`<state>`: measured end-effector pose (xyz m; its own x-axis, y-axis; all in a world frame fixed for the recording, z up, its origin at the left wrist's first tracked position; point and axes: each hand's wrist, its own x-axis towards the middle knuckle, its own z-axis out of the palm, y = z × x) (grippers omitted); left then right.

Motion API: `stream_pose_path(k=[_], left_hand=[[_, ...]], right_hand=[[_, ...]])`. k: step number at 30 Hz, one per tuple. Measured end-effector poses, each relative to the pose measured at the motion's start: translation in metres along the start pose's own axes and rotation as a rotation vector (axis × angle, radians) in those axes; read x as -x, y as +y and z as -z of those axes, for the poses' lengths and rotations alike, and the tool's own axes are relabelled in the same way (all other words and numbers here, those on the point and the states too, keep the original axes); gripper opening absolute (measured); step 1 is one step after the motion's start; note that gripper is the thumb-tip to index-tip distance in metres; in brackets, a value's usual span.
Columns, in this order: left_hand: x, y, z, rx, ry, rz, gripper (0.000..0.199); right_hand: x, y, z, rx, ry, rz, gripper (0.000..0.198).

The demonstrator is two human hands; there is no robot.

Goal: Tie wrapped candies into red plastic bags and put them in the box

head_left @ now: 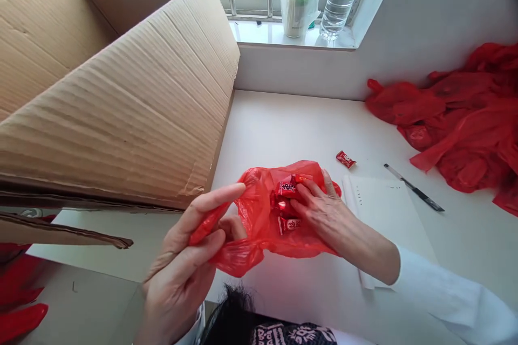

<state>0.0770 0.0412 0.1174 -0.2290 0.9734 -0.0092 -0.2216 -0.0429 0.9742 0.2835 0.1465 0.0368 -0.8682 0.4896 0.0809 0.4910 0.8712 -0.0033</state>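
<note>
Printed on the wrapped packets (pixel 288 187) inside the red plastic bag (pixel 254 207): bold characters, too small to read with certainty. On the loose packet (pixel 345 159), lying on the desk (pixel 279 124) just beyond the bag's right end, pale lettering on red, equally hard to make out. On the paper (pixel 392 215), a short column of tiny marks near the left edge, not readable. On the dark cloth (pixel 293 334) at the bottom edge, pale lettering and a leaf-like pattern, only partly in view.

With the left hand (pixel 182 267), pinching the gathered left end of the bag between thumb and fingers, index finger stretched along the plastic. With the right hand (pixel 319 209), reaching in from the right, back upward, fingers somewhat spread and pointing left among the packets; cannot tell whether gripping one. Packets right under and just left of those fingertips, with the bag's sides around them.

To the left, close to the bag, an open cardboard box (pixel 162 102). To the right, aslant on the desk beside the paper, a pen (pixel 424 197), and past it a heap of red bags (pixel 457 113). On the windowsill (pixel 259 38), a clear bottle (pixel 343 0) beside a container in a translucent bag (pixel 297 11).
</note>
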Motion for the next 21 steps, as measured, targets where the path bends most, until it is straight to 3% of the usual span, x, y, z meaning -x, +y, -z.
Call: stream_pose_path(k=[3, 6, 10, 13, 17, 21], left_hand=[[0.002, -0.001, -0.002, 0.003, 0.018, 0.045, 0.033], [0.007, 0.005, -0.006, 0.02, 0.105, 0.145, 0.031], [0.019, 0.012, -0.007, 0.081, 0.174, 0.295, 0.026], [0.025, 0.013, -0.004, 0.095, 0.235, 0.358, 0.025], [0.023, 0.012, -0.003, 0.067, 0.277, 0.404, 0.031], [0.022, 0.011, -0.005, 0.069, 0.24, 0.393, 0.029]], right_hand=[[0.008, 0.008, -0.012, -0.005, -0.013, 0.062, 0.066], [0.018, 0.021, -0.011, 0.018, -0.025, 0.027, 0.049], [0.032, 0.028, 0.009, -0.06, 0.003, -0.074, 0.024], [0.037, 0.025, 0.024, -0.108, 0.017, -0.044, 0.026], [0.022, 0.019, 0.025, -0.099, -0.027, -0.032, 0.026], [-0.008, 0.006, -0.001, -0.086, 0.005, -0.135, 0.026]])
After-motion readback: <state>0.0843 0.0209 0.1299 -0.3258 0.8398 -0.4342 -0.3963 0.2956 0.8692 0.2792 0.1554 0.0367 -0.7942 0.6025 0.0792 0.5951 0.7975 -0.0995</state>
